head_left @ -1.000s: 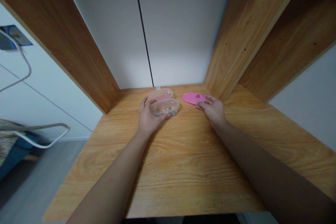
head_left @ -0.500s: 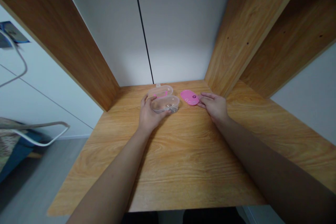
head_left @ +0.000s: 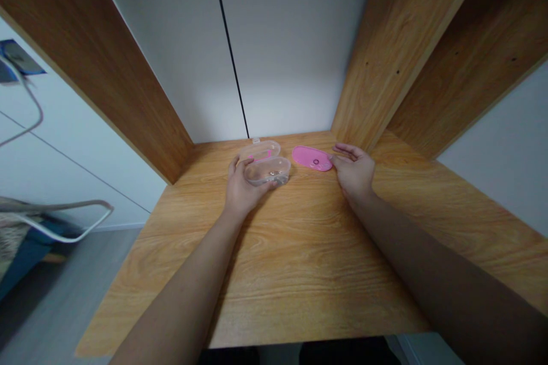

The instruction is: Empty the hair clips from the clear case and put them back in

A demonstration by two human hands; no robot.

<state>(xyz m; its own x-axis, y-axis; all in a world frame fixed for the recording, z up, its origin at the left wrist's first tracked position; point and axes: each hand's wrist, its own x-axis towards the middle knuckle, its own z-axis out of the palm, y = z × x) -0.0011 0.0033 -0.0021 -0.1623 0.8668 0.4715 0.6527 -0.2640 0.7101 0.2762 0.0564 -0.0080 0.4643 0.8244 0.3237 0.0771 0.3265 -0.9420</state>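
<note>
Left hand [head_left: 242, 191] cups the clear case [head_left: 268, 168] on the desk [head_left: 299, 251], right hand [head_left: 355, 174] rests loosely open just beside the flat pink piece [head_left: 311, 158], probably best pinched by its rim with the case steadied.

- Worktop [head_left: 299, 251]: light wood grain, set in an alcove.
- Left side panel [head_left: 94, 51] and right side panel [head_left: 385, 51]: darker wood, rising from the worktop's back corners.
- Back wall [head_left: 291, 40]: white, split by a dark vertical seam [head_left: 229, 51].
- Tubular frame [head_left: 68, 222]: white, at the left over grey floor [head_left: 43, 308].
</note>
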